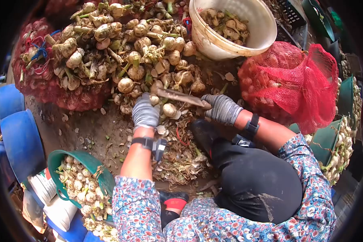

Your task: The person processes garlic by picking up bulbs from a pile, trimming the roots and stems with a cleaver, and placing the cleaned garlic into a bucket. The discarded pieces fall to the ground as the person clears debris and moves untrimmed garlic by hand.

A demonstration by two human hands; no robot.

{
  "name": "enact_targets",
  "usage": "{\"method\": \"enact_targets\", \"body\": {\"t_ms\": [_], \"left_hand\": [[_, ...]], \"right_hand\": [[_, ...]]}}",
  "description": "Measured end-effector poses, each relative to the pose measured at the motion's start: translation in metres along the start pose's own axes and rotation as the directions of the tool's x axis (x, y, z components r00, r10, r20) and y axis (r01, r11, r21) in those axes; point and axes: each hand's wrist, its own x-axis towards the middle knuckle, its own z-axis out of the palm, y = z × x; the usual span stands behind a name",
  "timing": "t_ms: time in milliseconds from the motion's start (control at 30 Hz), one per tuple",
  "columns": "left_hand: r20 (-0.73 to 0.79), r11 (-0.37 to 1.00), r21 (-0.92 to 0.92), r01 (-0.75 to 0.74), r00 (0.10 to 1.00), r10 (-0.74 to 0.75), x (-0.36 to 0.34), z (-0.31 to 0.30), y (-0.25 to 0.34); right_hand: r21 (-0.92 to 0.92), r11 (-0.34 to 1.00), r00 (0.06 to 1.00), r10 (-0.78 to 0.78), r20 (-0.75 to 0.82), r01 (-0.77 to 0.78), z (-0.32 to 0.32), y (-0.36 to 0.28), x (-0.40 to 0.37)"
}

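My left hand (145, 112), in a grey-and-white work glove, is closed at the front edge of a large heap of garlic (139, 56). A garlic bulb (154, 99) shows at its fingertips. My right hand (222, 109), gloved alike, grips the handle of a knife (180, 97). The worn, dirty blade points left and reaches close to the bulb at my left hand. Another pale bulb (169, 109) lies just below the blade. Between my arms, dry skins and cut scraps (179, 157) are piled on the ground.
A white bucket (201, 38) with trimmed bulbs stands at the far side. Right of it sits a filled red mesh sack (270, 76). A green tub (105, 177) of garlic lies tipped at left, near blue containers (22, 141). My bent knee (258, 185) is under my right arm.
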Motion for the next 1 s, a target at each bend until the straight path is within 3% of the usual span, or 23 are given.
{"method": "enact_targets", "body": {"t_ms": [33, 67, 100, 167, 200, 233, 300, 333, 367, 433, 467, 633, 733, 833, 900, 933, 967, 1000], "left_hand": [[0.113, 0.962, -0.264, 0.064, 0.993, -0.035, -0.004, -0.011, -0.003], [0.129, 0.814, -0.575, 0.081, 0.992, -0.008, 0.017, 0.06, -0.059], [0.145, 0.569, -0.815, 0.108, 0.989, 0.02, 0.036, 0.128, -0.113], [-0.16, 0.511, -0.856, -0.082, 0.981, -0.109, -0.005, 0.138, -0.087], [0.003, 0.205, -0.979, -0.011, 0.998, 0.064, -0.018, 0.095, -0.08], [0.098, -0.101, -0.986, 0.13, 0.956, 0.275, -0.033, 0.039, -0.069], [-0.018, 0.424, -0.903, -0.073, 0.991, 0.132, -0.078, 0.006, -0.026], [-0.161, 0.444, -0.872, -0.206, 0.977, 0.137, -0.084, 0.009, -0.023], [-0.163, 0.445, -0.871, -0.206, 0.977, 0.135, -0.09, 0.011, -0.029], [-0.123, 0.759, -0.605, -0.239, 0.971, 0.207, -0.102, 0.015, -0.043], [-0.143, 0.884, -0.35, -0.311, 0.95, 0.277, -0.105, 0.018, -0.047], [-0.13, 0.905, -0.243, -0.348, 0.937, 0.326, -0.114, 0.026, -0.047], [-0.081, 0.882, -0.376, -0.283, 0.959, 0.273, -0.12, 0.016, -0.038], [-0.201, 0.785, -0.518, -0.341, 0.94, 0.275, -0.119, 0.011, -0.035], [-0.275, 0.817, -0.284, -0.502, 0.859, 0.432, -0.112, 0.004, -0.033], [-0.14, 0.672, -0.725, -0.152, 0.987, 0.073, -0.128, -0.047, 0.019], [-0.248, 0.618, -0.74, -0.267, 0.962, 0.118, -0.131, -0.051, 0.024], [-0.231, 0.623, -0.736, -0.264, 0.964, 0.135, -0.133, -0.055, 0.021]], "right_hand": [[0.001, 1.0, 1.0, -0.002, -0.005, 0.002, -0.001, -0.001, 0.003], [-0.092, 0.991, 0.994, -0.105, -0.033, 0.102, 0.0, -0.002, 0.005], [-0.183, 0.964, 0.977, -0.206, -0.047, 0.195, 0.004, -0.003, 0.005], [-0.175, 0.961, 0.976, -0.216, 0.017, 0.216, -0.005, -0.024, 0.001], [-0.2, 0.941, 0.962, -0.264, 0.074, 0.273, -0.01, -0.033, -0.001], [-0.221, 0.917, 0.942, -0.31, 0.132, 0.332, -0.012, -0.041, -0.003], [-0.243, 0.903, 0.933, -0.323, 0.157, 0.354, -0.01, -0.05, -0.005], [-0.272, 0.887, 0.926, -0.335, 0.174, 0.372, -0.009, -0.051, -0.005], [-0.3, 0.871, 0.919, -0.346, 0.191, 0.39, -0.007, -0.052, -0.007], [-0.312, 0.859, 0.913, -0.366, 0.18, 0.406, -0.007, -0.054, -0.011], [-0.292, 0.862, 0.91, -0.38, 0.168, 0.414, -0.007, -0.054, -0.014], [-0.308, 0.857, 0.909, -0.369, 0.193, 0.414, -0.003, -0.06, -0.016], [-0.305, 0.864, 0.913, -0.35, 0.209, 0.401, 0.004, -0.063, -0.015], [-0.264, 0.861, 0.899, -0.397, 0.187, 0.435, 0.007, -0.062, -0.009], [-0.271, 0.854, 0.895, -0.409, 0.178, 0.444, 0.004, -0.04, 0.005], [-0.299, 0.902, 0.949, -0.307, 0.069, 0.313, 0.008, -0.011, 0.019], [-0.312, 0.934, 0.979, -0.199, -0.049, 0.174, 0.005, 0.01, 0.026], [-0.292, 0.954, 0.995, -0.088, -0.047, 0.07, -0.004, 0.019, 0.023]]}}
